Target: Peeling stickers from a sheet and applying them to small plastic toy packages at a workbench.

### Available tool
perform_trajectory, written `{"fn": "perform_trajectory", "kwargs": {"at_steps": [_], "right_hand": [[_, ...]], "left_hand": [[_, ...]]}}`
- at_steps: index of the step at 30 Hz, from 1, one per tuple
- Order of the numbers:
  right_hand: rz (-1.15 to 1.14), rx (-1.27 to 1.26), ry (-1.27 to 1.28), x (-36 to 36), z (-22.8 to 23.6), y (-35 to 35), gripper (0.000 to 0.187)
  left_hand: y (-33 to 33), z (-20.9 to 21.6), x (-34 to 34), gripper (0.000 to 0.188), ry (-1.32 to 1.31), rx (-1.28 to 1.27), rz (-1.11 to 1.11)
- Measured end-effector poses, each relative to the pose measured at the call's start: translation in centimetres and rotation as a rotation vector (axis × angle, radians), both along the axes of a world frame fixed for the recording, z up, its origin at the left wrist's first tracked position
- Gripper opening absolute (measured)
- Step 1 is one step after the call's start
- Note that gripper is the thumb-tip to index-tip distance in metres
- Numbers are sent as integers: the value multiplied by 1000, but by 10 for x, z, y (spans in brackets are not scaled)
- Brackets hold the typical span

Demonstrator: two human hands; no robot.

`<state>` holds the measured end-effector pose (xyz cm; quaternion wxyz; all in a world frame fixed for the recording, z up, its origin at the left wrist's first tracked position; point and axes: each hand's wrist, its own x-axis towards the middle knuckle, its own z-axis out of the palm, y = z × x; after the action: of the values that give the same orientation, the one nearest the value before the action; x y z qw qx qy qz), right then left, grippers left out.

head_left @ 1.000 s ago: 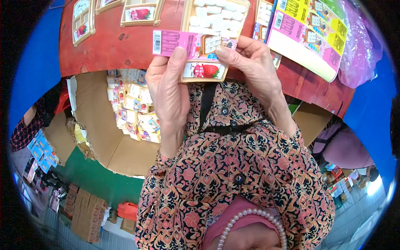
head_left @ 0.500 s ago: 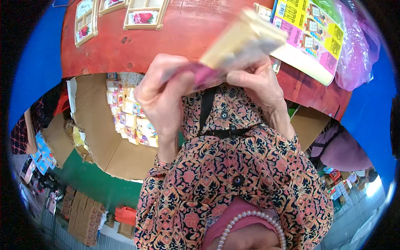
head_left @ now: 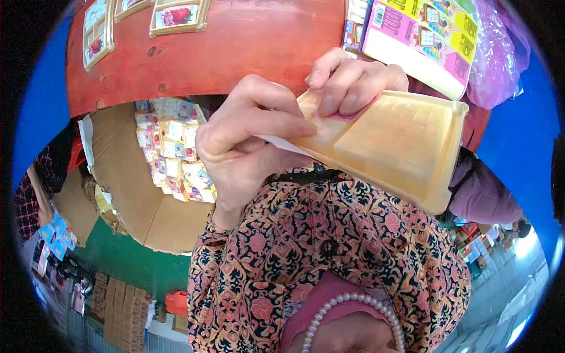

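Observation:
A cream plastic tray (head_left: 394, 147), tilted and back-side up, is held in front of my chest. Its near-left end is gripped by my left hand (head_left: 247, 135), thumb below and fingers on top, where a white edge of paper sleeve (head_left: 285, 145) sticks out. Over the tray's far side curls my right hand (head_left: 359, 76), its fingertips pressing a pink flap (head_left: 362, 113) of paper against the back. What lies in the tray's front is hidden.
On the red table (head_left: 247, 53) lie small compartment trays (head_left: 176, 16) with strawberry cards at far left. Yellow-and-pink printed sheets (head_left: 424, 44) and a purple plastic bag (head_left: 500, 65) are at right. Left below the table edge, a cardboard box (head_left: 118, 159) holds many packed trays (head_left: 170, 153).
The tray has swung down to the right, its back now facing up. My right hand has moved from its near side to over its far side, fingers on the pink flap.

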<state>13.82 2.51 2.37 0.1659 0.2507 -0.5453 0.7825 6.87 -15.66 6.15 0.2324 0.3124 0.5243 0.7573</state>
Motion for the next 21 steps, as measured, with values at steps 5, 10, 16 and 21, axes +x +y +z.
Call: {"fn": "perform_trajectory", "kwargs": {"at_steps": [5,10,16,21], "right_hand": [[50,59,-50,4,-5,11,33],[50,56,8,9,-12,11,33],[-9,50,-26,18,-8,17,32],[-75,10,-96,19,0,3,32]], "left_hand": [[5,0,5,23,-387,55,-128],[9,3,0,16,-482,-38,-241],[21,10,-1,7,-565,-190,-291],[26,-7,-1,13,-504,-133,-335]]}}
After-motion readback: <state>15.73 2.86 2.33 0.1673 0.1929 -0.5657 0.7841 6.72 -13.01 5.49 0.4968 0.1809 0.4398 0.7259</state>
